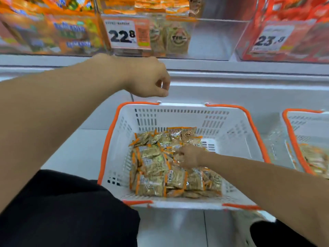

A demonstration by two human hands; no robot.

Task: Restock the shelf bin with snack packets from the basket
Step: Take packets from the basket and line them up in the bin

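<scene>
Both forearms bare, no sleeves, watch or rings visible; black garment (58, 209) over lap, lower left and lower right

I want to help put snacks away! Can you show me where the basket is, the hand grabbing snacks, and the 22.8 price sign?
basket (114, 132): head view, on its orange left rim.
right hand (189, 155): head view, middle of the hand, down among the packets.
22.8 price sign (122, 35): head view, on the big black numbers.
</scene>
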